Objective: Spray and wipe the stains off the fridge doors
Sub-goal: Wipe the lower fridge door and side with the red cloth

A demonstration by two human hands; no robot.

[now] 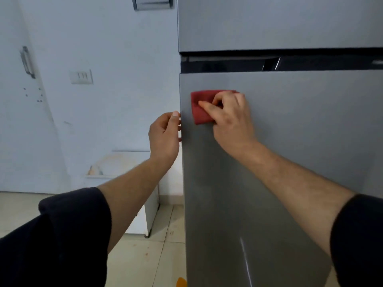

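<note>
A grey two-door fridge fills the right half of the head view, with its lower door (290,162) below a dark handle recess and its upper door (269,23) above. My right hand (230,119) presses a folded red cloth (200,109) flat against the lower door near its upper left corner, fingers curled over the cloth. My left hand (164,135) grips the lower door's left edge at about the same height, its fingertips wrapped round the edge. No spray bottle is in sight. I cannot make out any stains on the doors.
To the left of the fridge stands a low white cabinet (143,214) against a pale blue wall with a switch plate (81,76). A white door with a metal handle (28,63) is at far left. Something orange (181,282) lies on the tiled floor by the fridge's foot.
</note>
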